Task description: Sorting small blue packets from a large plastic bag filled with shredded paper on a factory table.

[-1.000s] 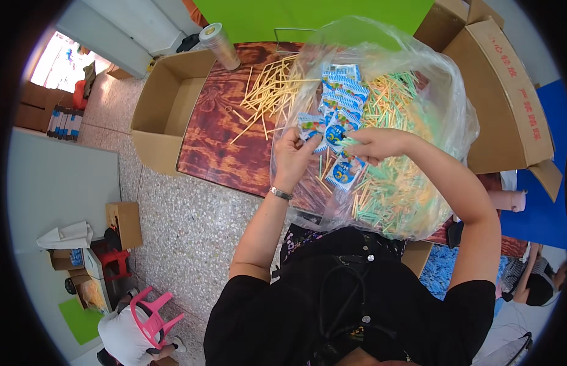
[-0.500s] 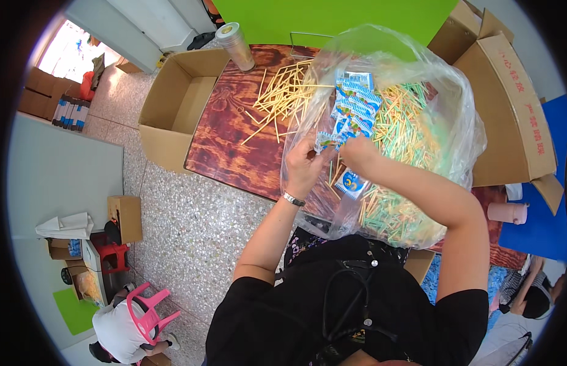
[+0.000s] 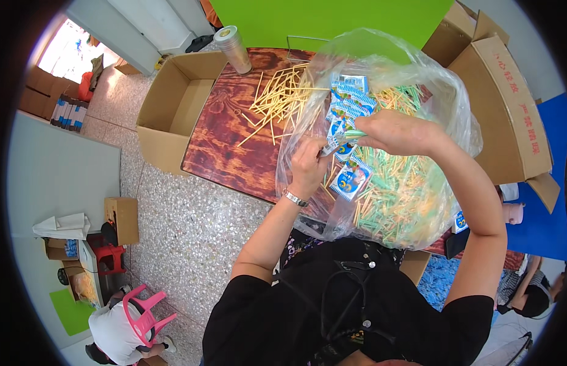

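A big clear plastic bag (image 3: 442,91) lies open on a dark wooden table (image 3: 228,146), full of thin yellow and green sticks (image 3: 405,195). Several small blue printed packets (image 3: 347,100) lie in a row on top of them. My left hand (image 3: 309,165), with a wristwatch, pinches a small blue packet (image 3: 332,146) inside the bag. My right hand (image 3: 396,131) is closed on a green stick (image 3: 355,134), its end meeting that packet. Another blue packet (image 3: 351,177) lies just below both hands.
Loose yellow sticks (image 3: 277,100) spread over the table beside the bag. An open cardboard box (image 3: 173,110) stands left of the table, larger boxes (image 3: 509,110) at right, a metal can (image 3: 233,49) at the far edge. A person sits by a pink chair (image 3: 143,311) lower left.
Both hands have shifted slightly lower in the bag and drawn together. The right hand now brings a green stick to the packet in the left hand.
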`<state>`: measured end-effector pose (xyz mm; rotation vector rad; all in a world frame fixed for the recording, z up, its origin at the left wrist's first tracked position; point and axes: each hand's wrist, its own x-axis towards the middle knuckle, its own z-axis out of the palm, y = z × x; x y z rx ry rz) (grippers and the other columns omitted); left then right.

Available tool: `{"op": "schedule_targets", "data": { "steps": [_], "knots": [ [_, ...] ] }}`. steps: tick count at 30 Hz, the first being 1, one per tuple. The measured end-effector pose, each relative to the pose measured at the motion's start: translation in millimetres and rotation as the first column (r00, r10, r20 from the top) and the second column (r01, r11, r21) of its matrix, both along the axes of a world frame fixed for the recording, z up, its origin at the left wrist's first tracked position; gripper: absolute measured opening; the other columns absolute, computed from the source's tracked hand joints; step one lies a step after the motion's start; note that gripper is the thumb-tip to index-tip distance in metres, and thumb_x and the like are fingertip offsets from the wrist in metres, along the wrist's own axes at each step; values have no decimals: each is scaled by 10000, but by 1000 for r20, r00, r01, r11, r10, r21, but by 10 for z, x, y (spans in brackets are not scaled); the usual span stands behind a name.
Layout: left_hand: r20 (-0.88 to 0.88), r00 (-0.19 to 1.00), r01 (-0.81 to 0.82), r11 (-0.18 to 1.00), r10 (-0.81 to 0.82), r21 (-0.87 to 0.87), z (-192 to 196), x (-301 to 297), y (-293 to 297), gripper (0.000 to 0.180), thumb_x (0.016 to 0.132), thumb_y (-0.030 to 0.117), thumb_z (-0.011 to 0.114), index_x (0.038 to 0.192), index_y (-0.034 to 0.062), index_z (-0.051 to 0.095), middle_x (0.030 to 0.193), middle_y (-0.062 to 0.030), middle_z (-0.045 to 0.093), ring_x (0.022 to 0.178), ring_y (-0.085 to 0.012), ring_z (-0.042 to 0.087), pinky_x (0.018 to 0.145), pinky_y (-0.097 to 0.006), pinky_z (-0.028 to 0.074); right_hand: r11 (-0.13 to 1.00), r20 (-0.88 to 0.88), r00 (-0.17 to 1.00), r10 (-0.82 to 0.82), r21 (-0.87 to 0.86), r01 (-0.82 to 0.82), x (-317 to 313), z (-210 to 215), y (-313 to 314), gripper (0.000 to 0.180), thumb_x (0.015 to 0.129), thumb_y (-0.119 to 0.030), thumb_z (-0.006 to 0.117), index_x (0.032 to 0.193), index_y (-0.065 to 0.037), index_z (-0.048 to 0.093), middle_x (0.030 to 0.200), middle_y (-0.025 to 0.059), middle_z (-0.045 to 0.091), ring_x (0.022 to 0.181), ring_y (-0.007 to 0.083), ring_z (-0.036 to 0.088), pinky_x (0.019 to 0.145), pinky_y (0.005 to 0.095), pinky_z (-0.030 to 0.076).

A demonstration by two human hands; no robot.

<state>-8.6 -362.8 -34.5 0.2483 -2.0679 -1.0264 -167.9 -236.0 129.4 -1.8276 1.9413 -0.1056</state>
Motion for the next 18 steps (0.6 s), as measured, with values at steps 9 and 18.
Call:
{"op": "schedule_targets", "data": {
  "steps": [9, 18],
  "knots": [
    [-89, 993, 63, 980, -80, -188, 44, -31, 13, 302, 664, -88, 671, 937, 18, 598, 862, -130, 628, 756, -302, 615, 639, -361, 494, 971, -261, 965, 24, 237, 40, 163, 113, -183, 266, 844, -220, 656, 910, 27, 581, 807, 196, 650, 824, 365, 642, 705, 442, 508],
    [-43, 991, 125, 991, -127, -56, 12, -85, 82, 349, 736, -5, 746, 1034, -29, 566, 859, -161, 631, 767, -309, 643, 622, -365, 512, 996, -366, 927, 84, 28, -80, 307, 267, -300, 319, 753, -174, 733, 921, 51, 581, 862, 175, 649, 852, 355, 639, 709, 415, 517]
  ]
}}
